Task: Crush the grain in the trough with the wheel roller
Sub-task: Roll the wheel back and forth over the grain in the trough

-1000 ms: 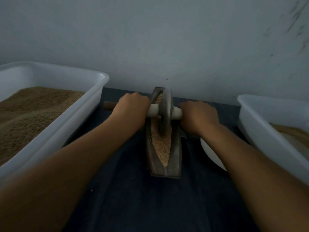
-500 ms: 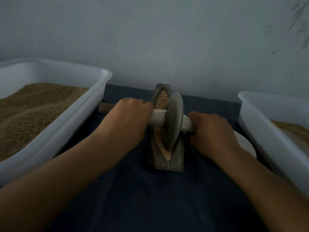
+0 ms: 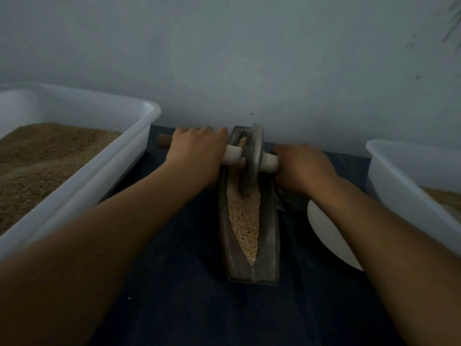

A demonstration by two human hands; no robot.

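I saw both hands clamped on the axle of the wheel roller [image 3: 252, 161], one each side of the disc. My left hand [image 3: 197, 153] had its fingers curled over the pale round handle, knuckles up; a brown wooden stub of the axle [image 3: 163, 141] stuck out past it toward the left bin. My right hand [image 3: 303, 167] wrapped the other end of the handle the same way, fingers hidden underneath. The disc was grey, dull, metal-looking, thin-edged, standing upright with its rim down in the grain [image 3: 243, 218] at the far half of the trough [image 3: 270, 236]. The trough was a long, narrow, boat-shaped piece, dark grey, with sloped walls meeting in a V and a blunt near end. Grain inside was tan, coarse, granular, filling the groove and tapering to a point toward me. The trough sat on a dark blue cloth [image 3: 187, 295], matte, running lengthwise away from me toward a pale, smooth wall [image 3: 249, 58]. Left of it, a white plastic bin [image 3: 119, 168], smooth with rounded rim, held a mound of brown, fine-grained material [image 3: 40, 156]. Right, a second white bin [image 3: 399, 176], contents barely visible. A white round dish [image 3: 326, 236] lay partly under my right forearm, just beside the trough.
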